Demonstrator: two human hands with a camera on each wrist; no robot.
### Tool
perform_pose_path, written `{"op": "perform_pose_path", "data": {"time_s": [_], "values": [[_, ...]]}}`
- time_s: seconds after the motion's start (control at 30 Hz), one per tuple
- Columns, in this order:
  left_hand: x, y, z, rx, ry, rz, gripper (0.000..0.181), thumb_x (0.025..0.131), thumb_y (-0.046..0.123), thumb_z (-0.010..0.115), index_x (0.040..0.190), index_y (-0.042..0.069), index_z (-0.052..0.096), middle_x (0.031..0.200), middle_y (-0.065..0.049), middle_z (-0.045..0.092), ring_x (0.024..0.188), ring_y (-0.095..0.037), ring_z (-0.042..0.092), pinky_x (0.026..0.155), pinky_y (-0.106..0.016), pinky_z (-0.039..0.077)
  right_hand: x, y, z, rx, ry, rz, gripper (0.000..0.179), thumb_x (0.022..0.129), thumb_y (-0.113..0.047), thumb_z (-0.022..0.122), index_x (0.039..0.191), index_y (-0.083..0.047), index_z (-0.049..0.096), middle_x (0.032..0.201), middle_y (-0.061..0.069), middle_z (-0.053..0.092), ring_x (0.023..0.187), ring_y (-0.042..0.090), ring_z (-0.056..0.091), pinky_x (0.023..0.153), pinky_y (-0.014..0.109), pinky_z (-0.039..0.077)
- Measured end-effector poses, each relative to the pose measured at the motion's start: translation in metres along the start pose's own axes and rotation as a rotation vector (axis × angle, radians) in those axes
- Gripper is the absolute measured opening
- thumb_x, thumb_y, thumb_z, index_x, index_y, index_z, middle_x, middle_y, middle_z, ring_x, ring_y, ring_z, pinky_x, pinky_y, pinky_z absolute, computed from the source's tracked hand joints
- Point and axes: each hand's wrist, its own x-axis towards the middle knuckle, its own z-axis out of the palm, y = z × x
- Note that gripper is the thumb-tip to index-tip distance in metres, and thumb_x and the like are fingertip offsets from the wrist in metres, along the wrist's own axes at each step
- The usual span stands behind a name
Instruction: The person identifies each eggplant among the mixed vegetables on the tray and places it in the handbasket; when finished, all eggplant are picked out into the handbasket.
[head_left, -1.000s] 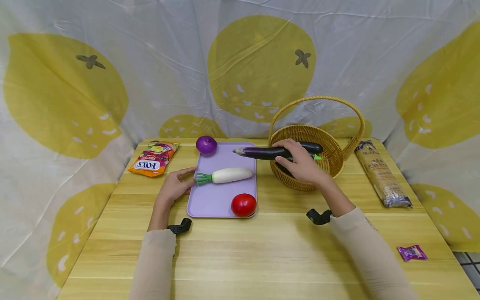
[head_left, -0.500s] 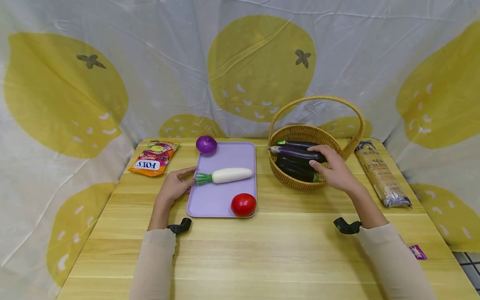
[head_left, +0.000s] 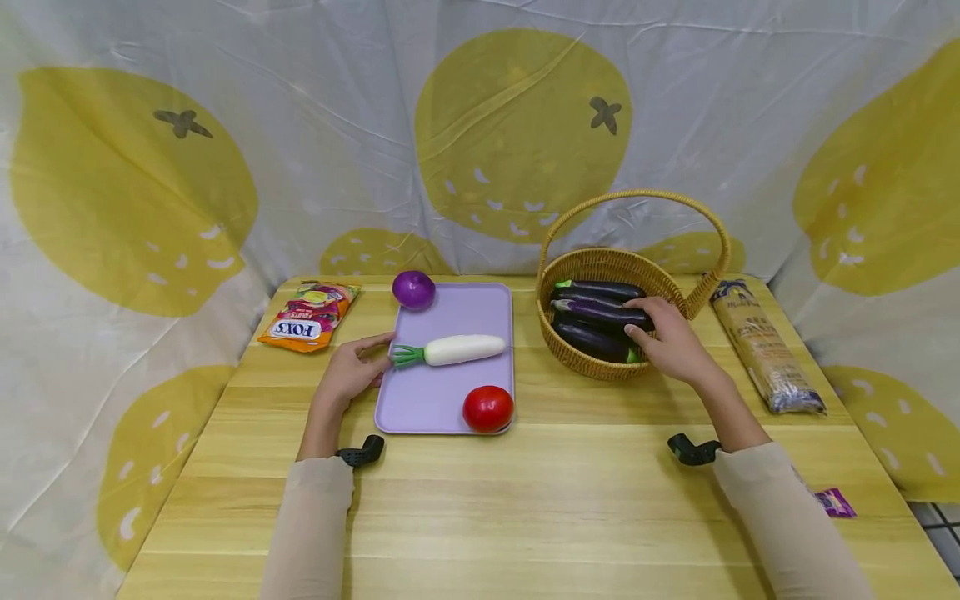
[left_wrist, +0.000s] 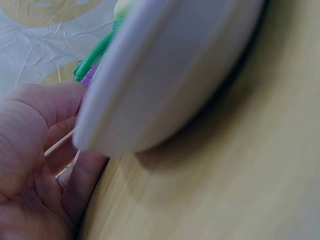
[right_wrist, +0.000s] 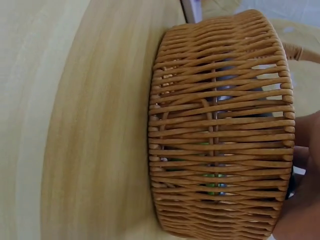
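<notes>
My right hand [head_left: 660,333] reaches into the wicker basket [head_left: 600,371] and grips the stem end of the middle purple eggplant [head_left: 592,312], which lies between two other eggplants [head_left: 600,290]. In the right wrist view only the basket wall [right_wrist: 220,135] and a bit of that hand [right_wrist: 302,215] show. My left hand [head_left: 360,362] holds the left edge of the lilac tray [head_left: 450,392]. The left wrist view shows its fingers [left_wrist: 85,175] under the tray rim [left_wrist: 170,70]. On the tray lie a white radish [head_left: 461,350], a red tomato [head_left: 488,408] and a purple onion [head_left: 413,289].
An orange snack bag [head_left: 307,317] lies at the table's back left. A long packet of pasta [head_left: 761,350] lies right of the basket. A small purple wrapper [head_left: 834,502] sits near the right front edge. A lemon-print cloth hangs behind the table.
My right hand carried the eggplant from over the tray's right edge into the basket and laid it down between the other two. The left hand stayed on the tray's edge.
</notes>
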Motion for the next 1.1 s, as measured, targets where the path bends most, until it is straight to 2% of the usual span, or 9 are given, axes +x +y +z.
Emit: {"op": "perform_pose_path", "data": {"time_s": [0.13, 0.3, 0.4, 0.53, 0.67, 0.83, 0.93, 1.1], "values": [[0.0, -0.002, -0.002, 0.005, 0.007, -0.004, 0.05, 0.095, 0.024, 0.068, 0.144, 0.03, 0.062, 0.144, -0.012, 0.058, 0.064, -0.015, 0.058, 0.065, -0.025, 0.059, 0.003, -0.002, 0.003, -0.038, -0.047, 0.016, 0.044, 0.105, -0.018, 0.058, 0.145, 0.0, 0.051, 0.149, 0.028, 0.046, 0.135, 0.05, 0.045, 0.107, 0.067, 0.039], [0.0, -0.005, -0.001, 0.006, 0.002, -0.027, 0.05, 0.096, 0.024, 0.068, 0.145, 0.031, 0.062, 0.145, -0.012, 0.057, 0.064, -0.015, 0.057, 0.065, -0.025, 0.058, 0.003, -0.004, 0.005, -0.102, -0.072, 0.024, 0.04, 0.102, -0.009, 0.06, 0.141, 0.003, 0.055, 0.144, 0.029, 0.053, 0.134, 0.051, 0.048, 0.107, 0.066, 0.041], [0.001, -0.004, 0.0, 0.003, 0.003, -0.015, 0.05, 0.096, 0.025, 0.068, 0.144, 0.03, 0.062, 0.147, -0.012, 0.057, 0.064, -0.016, 0.058, 0.065, -0.025, 0.058, 0.002, -0.005, 0.006, -0.109, -0.051, 0.018, 0.04, 0.102, -0.008, 0.06, 0.14, 0.004, 0.056, 0.143, 0.029, 0.054, 0.133, 0.051, 0.049, 0.107, 0.066, 0.042], [0.001, -0.001, 0.001, -0.005, 0.0, 0.006, 0.049, 0.096, 0.025, 0.069, 0.145, 0.029, 0.062, 0.149, -0.012, 0.055, 0.069, -0.017, 0.061, 0.066, -0.026, 0.059, 0.001, -0.005, 0.007, -0.102, -0.025, 0.031, 0.043, 0.103, -0.014, 0.061, 0.143, 0.002, 0.054, 0.146, 0.029, 0.051, 0.135, 0.051, 0.047, 0.108, 0.067, 0.04], [0.002, 0.0, 0.001, -0.015, -0.006, -0.01, 0.049, 0.097, 0.026, 0.068, 0.145, 0.029, 0.061, 0.148, -0.013, 0.055, 0.074, -0.02, 0.063, 0.068, -0.027, 0.06, 0.001, -0.003, 0.006, -0.083, -0.004, 0.05, 0.048, 0.105, -0.024, 0.059, 0.145, 0.0, 0.052, 0.148, 0.028, 0.049, 0.136, 0.049, 0.046, 0.108, 0.066, 0.04], [0.002, 0.001, -0.002, -0.016, -0.017, -0.012, 0.048, 0.1, 0.029, 0.065, 0.148, 0.027, 0.058, 0.148, -0.011, 0.055, 0.08, -0.022, 0.064, 0.069, -0.029, 0.061, 0.0, 0.001, 0.006, -0.038, 0.041, 0.045, 0.048, 0.106, -0.028, 0.057, 0.146, -0.001, 0.052, 0.147, 0.026, 0.05, 0.133, 0.047, 0.048, 0.107, 0.065, 0.04], [0.002, 0.002, -0.005, -0.008, -0.022, 0.016, 0.049, 0.102, 0.028, 0.062, 0.15, 0.022, 0.055, 0.146, -0.012, 0.058, 0.079, -0.022, 0.065, 0.07, -0.029, 0.061, -0.003, 0.002, 0.006, -0.014, 0.073, 0.033, 0.047, 0.106, -0.027, 0.058, 0.145, -0.001, 0.053, 0.144, 0.025, 0.052, 0.131, 0.046, 0.049, 0.106, 0.064, 0.041], [0.001, 0.004, -0.011, 0.056, 0.026, 0.075, 0.046, 0.104, 0.028, 0.061, 0.148, 0.016, 0.057, 0.14, -0.015, 0.062, 0.078, -0.022, 0.069, 0.068, -0.025, 0.059, -0.006, 0.0, 0.003, 0.031, 0.11, 0.019, 0.047, 0.106, -0.027, 0.058, 0.144, 0.0, 0.053, 0.142, 0.027, 0.053, 0.13, 0.047, 0.05, 0.106, 0.064, 0.041]]}}
